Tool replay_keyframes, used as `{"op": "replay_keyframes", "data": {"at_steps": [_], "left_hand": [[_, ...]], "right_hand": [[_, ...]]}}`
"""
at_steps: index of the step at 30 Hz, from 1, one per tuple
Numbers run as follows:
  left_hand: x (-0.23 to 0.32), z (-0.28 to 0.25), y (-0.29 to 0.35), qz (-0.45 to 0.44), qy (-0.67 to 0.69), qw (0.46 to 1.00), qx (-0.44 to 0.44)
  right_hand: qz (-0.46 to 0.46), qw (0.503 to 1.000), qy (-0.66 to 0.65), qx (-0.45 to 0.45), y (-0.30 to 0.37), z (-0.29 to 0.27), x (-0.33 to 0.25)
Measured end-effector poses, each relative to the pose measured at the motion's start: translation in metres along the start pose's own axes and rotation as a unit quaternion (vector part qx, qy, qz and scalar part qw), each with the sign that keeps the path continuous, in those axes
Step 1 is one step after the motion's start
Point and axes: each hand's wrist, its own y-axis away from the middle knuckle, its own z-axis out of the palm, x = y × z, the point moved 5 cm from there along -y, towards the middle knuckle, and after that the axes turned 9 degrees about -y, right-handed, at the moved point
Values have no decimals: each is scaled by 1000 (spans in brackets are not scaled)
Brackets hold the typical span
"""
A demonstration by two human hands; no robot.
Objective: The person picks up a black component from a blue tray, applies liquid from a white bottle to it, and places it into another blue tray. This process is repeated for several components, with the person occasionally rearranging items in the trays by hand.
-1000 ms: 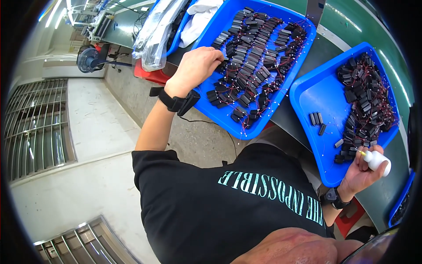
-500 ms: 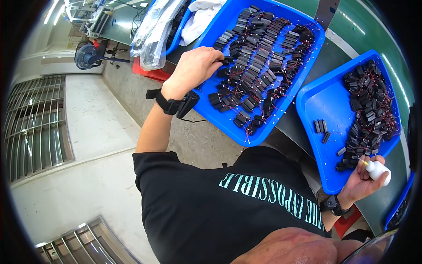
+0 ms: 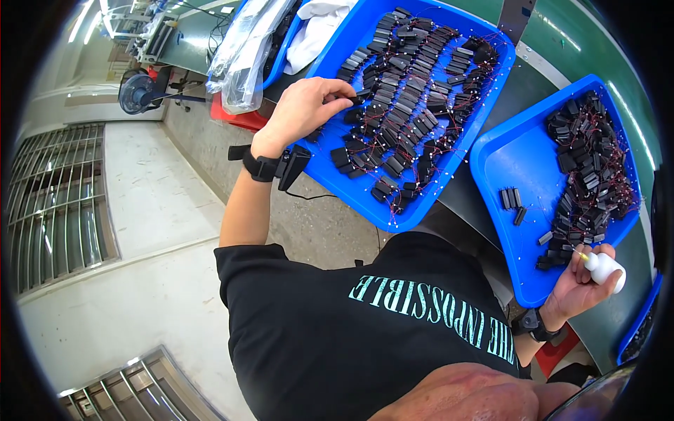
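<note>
My left hand (image 3: 303, 112) reaches over the left rim of the large blue tray (image 3: 365, 207), its thumb and fingers pinched on a small black block (image 3: 361, 97). Rows of similar black blocks (image 3: 411, 91) with thin red and black wires and white ends fill that tray. At the lower right, my right hand (image 3: 577, 289) is wrapped around a white squeeze bottle (image 3: 605, 272) with a thin yellowish nozzle. The nozzle points toward the second blue tray (image 3: 505, 158), where a heap of wired black blocks (image 3: 593, 175) lies along the right side.
Both trays sit on a green-topped bench (image 3: 562, 42). Clear plastic bags (image 3: 242, 59) and a white cloth (image 3: 319, 31) lie at the upper left. A red stool (image 3: 239, 116) stands below them, with a blue fan (image 3: 139, 91) farther left. Another blue tray edge (image 3: 642, 319) shows at far right.
My left hand has shifted slightly left and down, still pinching at the tray's left side. The right hand keeps its grip on the bottle with almost no movement.
</note>
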Motion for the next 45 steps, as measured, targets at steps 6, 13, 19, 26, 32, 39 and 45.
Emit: {"op": "replay_keyframes", "data": {"at_steps": [6,13,19,26,32,39,45], "left_hand": [[-2,-3,4,-32,84,996,-7],[3,-7,4,-44,196,980,-2],[-5,-3,4,-29,102,994,13],[3,1,7,45,-63,995,64],[9,4,7,49,-84,994,57],[116,-32,26,108,-114,964,216],[258,18,19,274,41,948,158]], "right_hand": [[0,1000,-2,-4,-1,-2,2],[-5,1000,5,5,-1,-4,0],[-12,1000,8,20,-1,-4,2],[-7,1000,-2,22,-1,-5,2],[9,1000,-21,-17,-1,-7,-3],[-10,999,-20,22,2,3,0],[-22,1000,-15,16,2,7,-3]]}}
